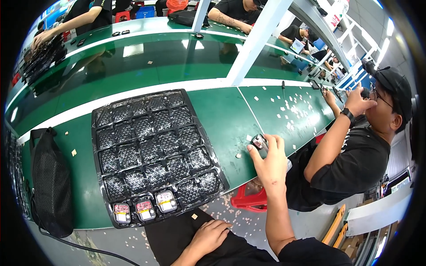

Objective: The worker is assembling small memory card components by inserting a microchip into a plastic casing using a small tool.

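Right hand: a small grey device is clamped in the grip, near the green surface front edge.
Left hand: rested loosely open on the lap, nothing held.
Room: bare green is left between tray and device.
Black tray: three devices are seated in the near row; other pockets empty.
Hidden: the device's underside is covered by fingers.

Before you, on the green bench: one black compartmented packing tray. Small pale square labels lie scattered to the tray's right, nearer your neighbour.
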`<action>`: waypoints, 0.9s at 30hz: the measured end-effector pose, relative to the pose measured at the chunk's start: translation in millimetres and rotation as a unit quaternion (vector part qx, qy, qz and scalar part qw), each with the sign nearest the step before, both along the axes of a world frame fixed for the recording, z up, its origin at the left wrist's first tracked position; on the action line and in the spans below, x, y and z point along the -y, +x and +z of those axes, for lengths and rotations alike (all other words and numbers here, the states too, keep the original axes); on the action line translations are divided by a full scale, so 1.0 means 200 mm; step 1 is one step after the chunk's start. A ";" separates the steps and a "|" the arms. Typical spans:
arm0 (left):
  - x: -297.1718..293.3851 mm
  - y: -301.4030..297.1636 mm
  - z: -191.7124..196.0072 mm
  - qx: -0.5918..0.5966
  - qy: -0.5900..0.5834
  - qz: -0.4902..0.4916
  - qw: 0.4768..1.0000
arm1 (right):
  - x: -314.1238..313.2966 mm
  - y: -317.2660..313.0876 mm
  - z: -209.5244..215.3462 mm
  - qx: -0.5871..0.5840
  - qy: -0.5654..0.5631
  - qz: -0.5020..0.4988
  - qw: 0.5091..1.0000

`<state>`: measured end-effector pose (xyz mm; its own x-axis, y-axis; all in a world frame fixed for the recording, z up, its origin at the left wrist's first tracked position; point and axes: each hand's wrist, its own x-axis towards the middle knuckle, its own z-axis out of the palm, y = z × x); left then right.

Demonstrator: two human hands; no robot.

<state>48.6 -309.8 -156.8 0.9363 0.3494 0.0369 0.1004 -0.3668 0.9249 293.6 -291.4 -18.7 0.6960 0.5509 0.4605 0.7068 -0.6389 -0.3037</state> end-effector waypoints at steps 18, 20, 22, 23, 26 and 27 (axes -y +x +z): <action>-0.07 -0.22 0.47 0.356 -0.527 0.128 0.761 | 0.14 -0.44 0.17 -0.289 0.078 0.580 0.758; -0.08 -0.26 0.47 0.347 -0.575 0.129 0.729 | 0.13 -0.49 0.14 -0.285 0.053 0.608 0.740; -0.09 -0.29 0.48 0.312 -0.591 0.142 0.730 | 0.14 -0.50 0.11 -0.291 0.037 0.610 0.736; -0.10 -0.31 0.49 0.281 -0.610 0.149 0.726 | 0.13 -0.51 0.09 -0.281 0.044 0.627 0.726; -0.10 -0.33 0.52 0.301 -0.609 0.186 0.710 | 0.13 -0.55 0.09 -0.293 0.058 0.617 0.728; -0.10 -0.33 0.54 0.309 -0.592 0.209 0.714 | 0.14 -0.56 0.10 -0.312 0.063 0.591 0.741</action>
<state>-17.8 -290.7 -49.6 0.6745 0.7217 -0.1558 -0.5886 0.6530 0.4766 180.6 -318.5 0.6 -0.1392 0.9253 0.3528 0.4474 0.3766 -0.8112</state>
